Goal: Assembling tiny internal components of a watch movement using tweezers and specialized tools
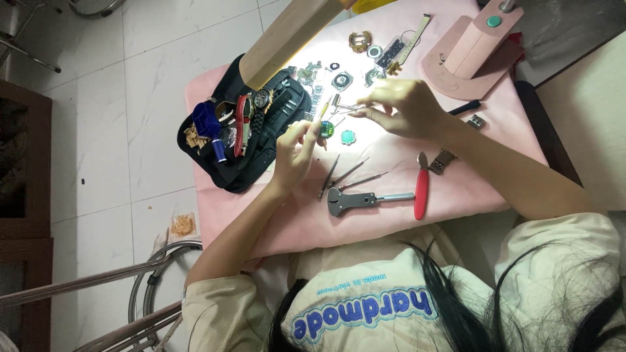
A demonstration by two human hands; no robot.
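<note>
Left hand [295, 151]: raised just above the pink table cover [365, 225], thumb and fingertips pinched on a small green-faced watch piece [326, 129]. It is held up in the bright pool of light, probably so that the fine detail shows.
Right hand [399, 107]: fingers drawn together on what looks like a thin metal tool [345, 107], whose tip points toward the green piece. The pinch is light, as suits small parts.
Second green piece [347, 137]: lies flat on the cover just beside the first, between the two hands.
Thin tools [349, 175]: three slim rods lie fanned out near the left wrist, close enough to pick up.
Case wrench [355, 199]: one, grey, lying flat below the rods.
Red-handled pliers [422, 189]: one pair, beside the wrench handle — well apart from both hands.
Black pouch [222, 166]: open at the table's left edge; it holds about three strapped watches [254, 107] and a blue block [205, 119], kept together and off the lit patch.
Loose parts [365, 49]: several cases, rings and a strap lie beyond the hands; I cannot count them exactly.
Pink lamp base [466, 55]: one, at the far right corner.
</note>
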